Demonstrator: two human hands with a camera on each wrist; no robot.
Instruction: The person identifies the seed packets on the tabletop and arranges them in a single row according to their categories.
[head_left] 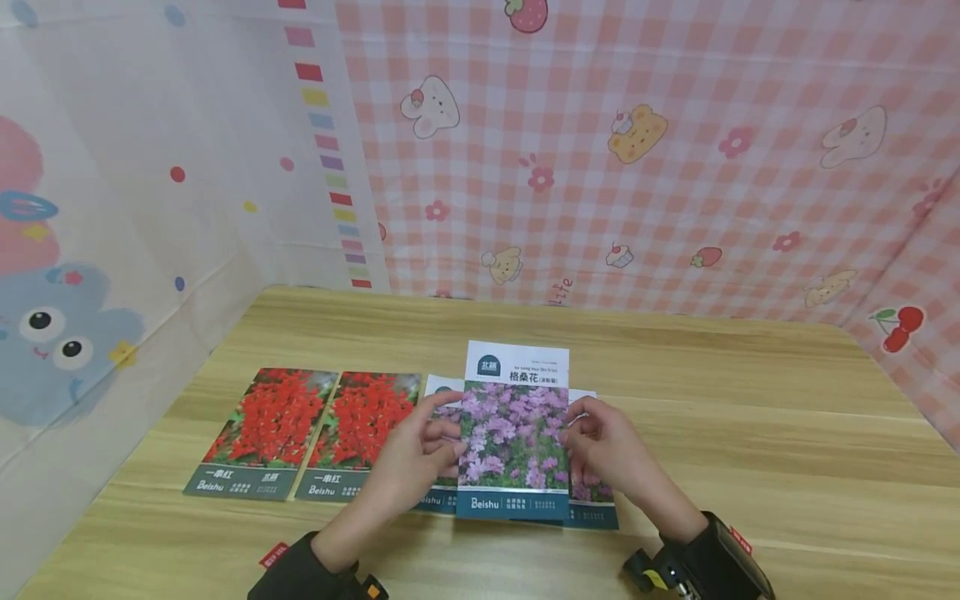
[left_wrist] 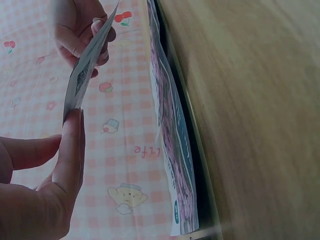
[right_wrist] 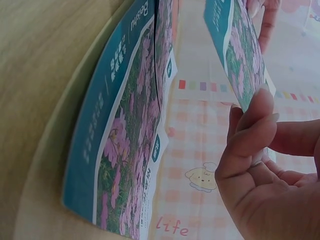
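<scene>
A flower seed packet (head_left: 513,433) with a purple-flower picture is held up off the table, its front facing the head camera. My left hand (head_left: 420,450) pinches its left edge and my right hand (head_left: 611,446) pinches its right edge. Seen edge-on in the left wrist view, the held packet (left_wrist: 82,82) is thin and apart from those beneath. Two more purple-flower packets lie under it, one to the left (head_left: 437,502) and one to the right (head_left: 595,513), each partly hidden by the held packet and my hands.
Left of the purple packets, two red-flower packets (head_left: 273,421) (head_left: 371,417) lie side by side on the wooden table (head_left: 750,417). My left forearm covers a corner of the nearer one. A pink checked cloth (head_left: 675,208) hangs behind the table, and a white printed cloth (head_left: 217,125) at left.
</scene>
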